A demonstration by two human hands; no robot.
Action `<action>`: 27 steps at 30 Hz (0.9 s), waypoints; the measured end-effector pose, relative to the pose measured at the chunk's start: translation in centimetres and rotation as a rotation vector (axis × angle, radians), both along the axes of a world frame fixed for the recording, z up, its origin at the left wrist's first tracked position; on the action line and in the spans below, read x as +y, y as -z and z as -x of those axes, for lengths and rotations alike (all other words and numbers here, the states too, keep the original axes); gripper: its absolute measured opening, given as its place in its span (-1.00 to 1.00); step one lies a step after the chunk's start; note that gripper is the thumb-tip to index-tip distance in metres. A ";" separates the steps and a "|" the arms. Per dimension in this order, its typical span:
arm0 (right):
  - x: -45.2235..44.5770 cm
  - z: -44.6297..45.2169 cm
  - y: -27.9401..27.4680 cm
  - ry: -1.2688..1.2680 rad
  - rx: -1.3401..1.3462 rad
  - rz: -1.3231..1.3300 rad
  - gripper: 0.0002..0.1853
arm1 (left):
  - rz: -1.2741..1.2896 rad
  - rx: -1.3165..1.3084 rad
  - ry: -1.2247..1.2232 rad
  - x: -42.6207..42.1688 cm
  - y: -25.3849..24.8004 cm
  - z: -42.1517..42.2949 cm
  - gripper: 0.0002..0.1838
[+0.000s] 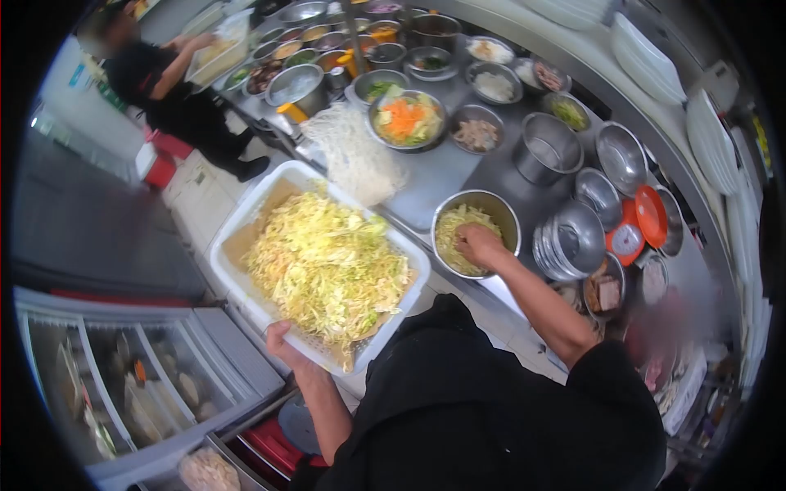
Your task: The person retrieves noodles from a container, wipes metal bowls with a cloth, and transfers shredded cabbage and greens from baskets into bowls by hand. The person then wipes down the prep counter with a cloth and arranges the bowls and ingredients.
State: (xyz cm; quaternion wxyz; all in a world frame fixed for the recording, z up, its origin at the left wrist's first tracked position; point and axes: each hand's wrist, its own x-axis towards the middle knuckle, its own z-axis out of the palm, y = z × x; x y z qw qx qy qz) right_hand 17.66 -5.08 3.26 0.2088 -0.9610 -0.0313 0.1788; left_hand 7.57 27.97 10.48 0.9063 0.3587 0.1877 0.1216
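My left hand (282, 344) grips the near edge of a white plastic basket (223, 260), which is tilted and heaped with shredded cabbage (327, 262). At the counter's edge stands a deep metal pot (514, 214) with more shredded cabbage (450, 225) inside. My right hand (481, 245) reaches into this pot, its fingers curled into the cabbage and the tips hidden by the shreds. Just beyond the basket, a pile of pale thin noodles (348, 155) lies on the counter.
A bowl of shredded carrot and greens (407, 119), a bowl of meat pieces (478, 131) and an empty metal pot (548, 147) stand behind. To the right are stacked metal bowls (573, 237) and an orange scale (626, 241). Another person (176, 90) works at the far left, beside a glass-topped fridge (131, 376).
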 end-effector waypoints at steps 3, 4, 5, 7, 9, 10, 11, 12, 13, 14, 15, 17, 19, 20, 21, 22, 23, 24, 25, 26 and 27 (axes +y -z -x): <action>0.5 0.1 -3.8 0.063 -0.089 -0.022 -0.77 | -0.005 -0.006 -0.002 0.5 1.2 0.1 -0.26; 0.9 0.1 -5.4 0.152 -0.203 -0.066 -0.76 | 0.007 0.004 0.014 0.6 1.1 0.1 -0.25; 1.6 0.2 -7.5 0.129 -0.197 -0.072 -0.76 | 0.003 0.008 -0.009 0.7 1.1 0.2 -0.25; 3.8 0.4 -11.7 0.024 -0.332 -0.242 -0.68 | 0.049 -0.016 0.042 1.0 1.0 0.0 -0.24; 6.4 0.6 -12.9 -0.181 -0.445 -0.340 -0.60 | 0.057 -0.007 0.034 1.0 0.6 0.0 -0.25; 7.5 0.7 -13.4 -0.377 -0.558 -0.431 -0.51 | 0.053 0.009 0.041 0.6 0.2 -0.1 -0.23; 8.8 0.4 -14.3 -0.539 -0.511 -0.377 -0.36 | 0.051 0.024 0.050 0.5 -0.1 -0.2 -0.22; 10.2 0.0 -15.0 -0.699 -0.461 -0.319 -0.20 | 0.053 0.020 0.051 0.4 -0.2 -0.2 -0.22; 11.8 -0.3 -15.2 -0.698 -0.463 -0.315 -0.20 | 0.045 0.024 0.061 0.6 -0.3 -0.1 -0.22; 13.2 -0.6 -15.2 -0.794 -0.420 -0.144 -0.05 | 0.036 0.027 0.070 0.6 -0.4 0.0 -0.22; 14.3 -0.9 -15.2 -0.887 -0.373 0.029 0.11 | 0.039 0.024 0.069 0.7 -0.2 0.1 -0.22; 15.9 -1.6 -15.1 -0.935 -0.347 0.147 0.19 | 0.111 -0.001 0.121 0.9 0.4 0.2 -0.21; 16.6 -2.0 -14.6 -0.988 -0.320 0.268 0.28 | 0.119 -0.001 0.117 0.8 0.1 0.6 -0.21; 17.0 -2.2 -14.1 -1.000 -0.349 0.288 0.27 | 0.122 0.003 0.117 1.0 0.0 0.6 -0.20; 17.2 -2.4 -13.7 -1.016 -0.379 0.307 0.25 | 0.129 0.000 0.104 1.1 0.0 0.6 -0.20; 17.4 -2.5 -13.5 -1.033 -0.378 0.310 0.25 | 0.166 -0.018 0.143 1.2 0.1 0.7 -0.20; 17.4 -2.8 -13.2 -1.035 -0.372 0.263 0.20 | 0.201 -0.035 0.183 1.3 0.1 0.7 -0.20; 17.6 -3.1 -13.1 -1.035 -0.366 0.216 0.15 | 0.204 -0.037 0.168 1.4 0.4 0.6 -0.20; 17.9 -3.4 -13.0 -1.048 -0.366 0.218 0.15 | 0.206 -0.034 0.175 1.7 1.1 0.6 -0.19; 18.2 -3.5 -13.0 -1.036 -0.316 0.210 0.09 | 0.207 -0.031 0.184 1.8 1.4 0.6 -0.19; 18.3 -3.6 -12.9 -1.021 -0.268 0.200 0.04 | 0.208 -0.034 0.176 1.8 1.4 0.7 -0.19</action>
